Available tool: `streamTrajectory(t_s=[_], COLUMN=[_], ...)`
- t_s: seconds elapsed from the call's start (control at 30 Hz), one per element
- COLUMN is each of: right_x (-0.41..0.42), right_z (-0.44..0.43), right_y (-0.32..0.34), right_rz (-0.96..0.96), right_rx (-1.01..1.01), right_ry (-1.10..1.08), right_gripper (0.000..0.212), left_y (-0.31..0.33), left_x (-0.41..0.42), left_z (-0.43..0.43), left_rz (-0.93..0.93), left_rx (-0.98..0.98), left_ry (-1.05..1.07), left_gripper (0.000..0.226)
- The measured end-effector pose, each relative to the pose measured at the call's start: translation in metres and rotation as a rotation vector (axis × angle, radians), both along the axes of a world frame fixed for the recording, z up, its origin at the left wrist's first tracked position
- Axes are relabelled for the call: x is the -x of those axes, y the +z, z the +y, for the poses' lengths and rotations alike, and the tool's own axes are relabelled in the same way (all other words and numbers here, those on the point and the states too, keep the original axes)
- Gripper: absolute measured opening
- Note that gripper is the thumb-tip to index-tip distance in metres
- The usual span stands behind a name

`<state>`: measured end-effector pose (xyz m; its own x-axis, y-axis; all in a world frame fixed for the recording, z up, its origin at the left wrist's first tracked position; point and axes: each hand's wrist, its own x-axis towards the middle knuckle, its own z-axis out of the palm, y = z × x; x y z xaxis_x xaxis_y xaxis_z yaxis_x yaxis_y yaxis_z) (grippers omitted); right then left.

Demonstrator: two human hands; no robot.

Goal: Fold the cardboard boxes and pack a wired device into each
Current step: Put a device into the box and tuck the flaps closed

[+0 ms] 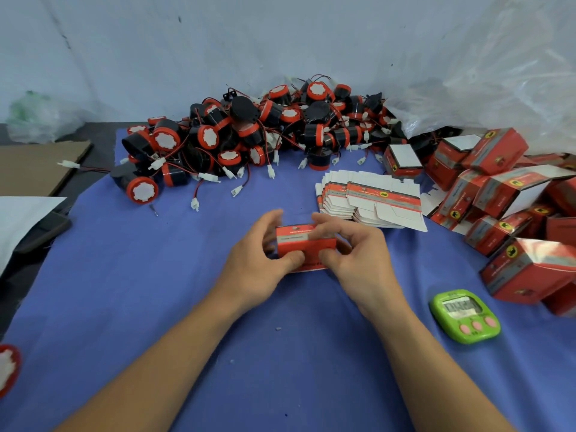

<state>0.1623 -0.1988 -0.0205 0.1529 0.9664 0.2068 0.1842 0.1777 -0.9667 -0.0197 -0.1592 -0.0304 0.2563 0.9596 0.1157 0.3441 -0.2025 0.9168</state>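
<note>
At the centre of a blue cloth (156, 307), two bare hands hold one small red and white cardboard box (305, 244) between them. The left hand (258, 260) curls round the box's left end, thumb on the near face. The right hand (355, 254) pinches the right end between thumb and fingers. Both hands cover the box's ends, so its flaps cannot be made out; it seems only partly folded.

At twelve o'clock lies a heap of wired devices (249, 135), black and red with white plugs on thin wires. At one o'clock, near the hands, sits a stack of flat boxes (371, 198). From two to three o'clock, folded boxes (498, 198) are piled up, some cut off by the right edge. A green timer (464, 316) lies at four o'clock, its digits too blurred to read. At eight o'clock one more device (7, 367) is cut off by the left edge.
</note>
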Motion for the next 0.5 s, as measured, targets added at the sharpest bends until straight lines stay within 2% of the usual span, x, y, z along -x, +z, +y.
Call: streamTrajectory(t_s=[0.07,0.13,0.23,0.37,0.5], right_x=[0.001,-0.001,-0.005,-0.006,0.001], right_z=[0.0,0.0,0.002,0.003,0.001], right_y=[-0.004,-0.006,-0.003,-0.001,0.001], right_rz=[-0.048,-0.148,-0.156,-0.083,-0.086], right_rx=[0.031,0.083,0.101,0.026,-0.069], right_ry=[0.01,0.028,0.044,0.091,0.11], right_gripper=[0.065,0.071,0.054,0.047,0.043], left_y=[0.0,0.002,0.004,0.008,0.008], left_x=[0.004,0.006,0.005,0.001,0.001], left_z=[0.003,0.002,-0.001,-0.006,-0.008], left_rz=[-0.016,-0.04,-0.028,0.019,-0.009], left_rx=[-0.018,-0.067,-0.138,-0.176,-0.235], left_ry=[-0.043,-0.068,-0.093,-0.084,-0.102], left_gripper=[0.052,0.053,0.053,0.065,0.045])
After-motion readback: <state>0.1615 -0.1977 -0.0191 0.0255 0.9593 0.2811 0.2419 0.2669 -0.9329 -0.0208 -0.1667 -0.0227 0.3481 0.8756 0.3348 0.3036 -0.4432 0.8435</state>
